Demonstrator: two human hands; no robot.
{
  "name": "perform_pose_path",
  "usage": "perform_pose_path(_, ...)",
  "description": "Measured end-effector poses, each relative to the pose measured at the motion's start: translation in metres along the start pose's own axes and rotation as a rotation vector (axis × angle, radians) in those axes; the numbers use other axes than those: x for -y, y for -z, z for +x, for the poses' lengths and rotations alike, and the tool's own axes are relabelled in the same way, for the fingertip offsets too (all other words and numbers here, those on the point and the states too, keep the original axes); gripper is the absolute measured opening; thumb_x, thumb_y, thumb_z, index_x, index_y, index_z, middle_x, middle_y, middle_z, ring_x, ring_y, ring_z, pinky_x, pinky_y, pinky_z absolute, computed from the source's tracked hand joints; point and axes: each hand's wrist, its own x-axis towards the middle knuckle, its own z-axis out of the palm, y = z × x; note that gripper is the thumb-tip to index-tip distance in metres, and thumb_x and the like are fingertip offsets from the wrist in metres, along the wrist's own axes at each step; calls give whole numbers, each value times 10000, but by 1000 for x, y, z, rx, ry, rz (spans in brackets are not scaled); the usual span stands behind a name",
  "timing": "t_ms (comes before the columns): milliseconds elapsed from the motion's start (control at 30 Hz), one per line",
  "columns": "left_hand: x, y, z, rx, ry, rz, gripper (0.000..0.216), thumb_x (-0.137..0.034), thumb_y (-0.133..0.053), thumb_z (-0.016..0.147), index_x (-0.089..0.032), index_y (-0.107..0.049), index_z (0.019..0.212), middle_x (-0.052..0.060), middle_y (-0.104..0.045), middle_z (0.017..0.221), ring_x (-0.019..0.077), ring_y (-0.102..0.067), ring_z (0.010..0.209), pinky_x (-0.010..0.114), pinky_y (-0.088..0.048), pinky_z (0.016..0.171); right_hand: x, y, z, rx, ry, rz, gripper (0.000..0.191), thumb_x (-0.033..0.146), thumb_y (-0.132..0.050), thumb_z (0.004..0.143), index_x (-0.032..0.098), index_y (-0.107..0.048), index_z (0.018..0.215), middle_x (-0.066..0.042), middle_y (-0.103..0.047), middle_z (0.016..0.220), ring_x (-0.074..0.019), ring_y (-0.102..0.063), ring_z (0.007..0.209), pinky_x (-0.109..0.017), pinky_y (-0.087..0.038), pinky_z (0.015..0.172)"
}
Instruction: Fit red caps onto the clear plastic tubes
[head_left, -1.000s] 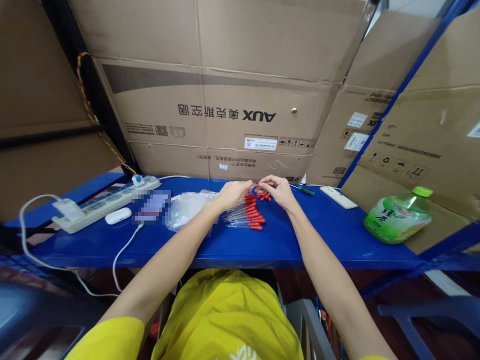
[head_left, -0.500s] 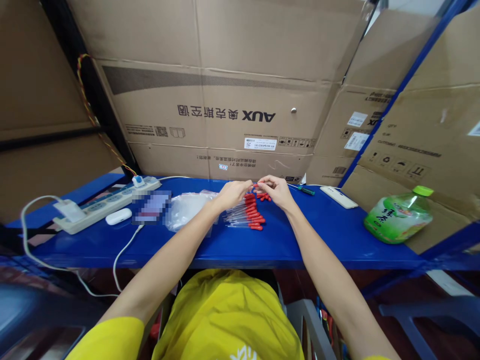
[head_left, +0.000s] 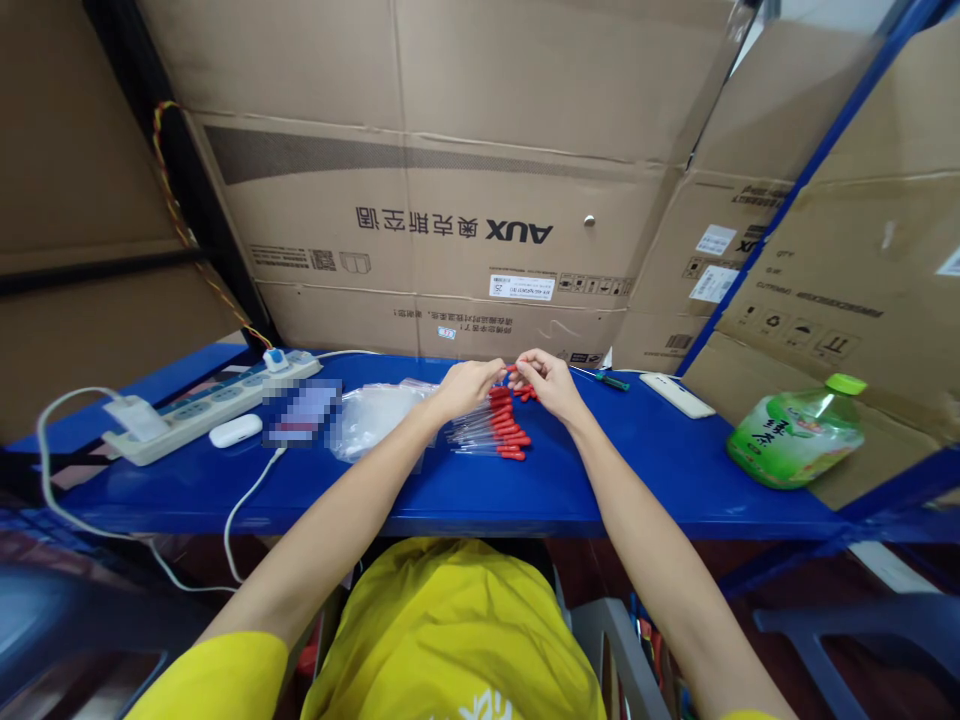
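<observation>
On the blue shelf (head_left: pixel 465 490) lies a row of clear tubes with red caps (head_left: pixel 501 432). My left hand (head_left: pixel 466 386) is curled above the row's far end, its fingers pinched on a clear tube. My right hand (head_left: pixel 551 381) meets it from the right, fingertips pinched on a small red cap (head_left: pixel 512 370) at the tube's end. A few loose red caps (head_left: pixel 526 391) lie just under my right hand. Clear plastic bags (head_left: pixel 375 415) lie to the left of my left wrist.
A white power strip (head_left: pixel 202 405) with cables, a white earbud case (head_left: pixel 235 430) and a blurred flat item sit at the left. A green screwdriver (head_left: pixel 611 381), a white remote (head_left: pixel 676 394) and a green bottle (head_left: pixel 796 433) lie at the right. Cardboard boxes (head_left: pixel 450 230) wall the back.
Both hands stay together over the tubes; my right hand has shifted very slightly left toward the left hand. Nothing else has moved.
</observation>
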Motion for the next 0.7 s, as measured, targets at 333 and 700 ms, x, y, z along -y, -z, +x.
perform_pose_path(333, 2, -3, -1, -20, -18, -34, 362, -357, -284, 1100, -209, -596, 990, 72, -723, 892, 217, -668, 802, 291, -359, 678, 6, -9, -2, -14, 29, 55, 498, 687, -779, 790, 224, -627, 889, -15, -740, 716, -207, -766, 695, -352, -660, 745)
perform_pose_path(700, 3, -3, 1, -31, -2, -82, 425, -439, -260, 1111, -212, -595, 983, 54, -709, 838, 211, -665, 788, 280, -347, 661, 4, 2, 0, -4, 4, 55, 469, 654, -801, 779, 230, -665, 925, -28, -775, 786, -230, -781, 772, -373, -655, 784)
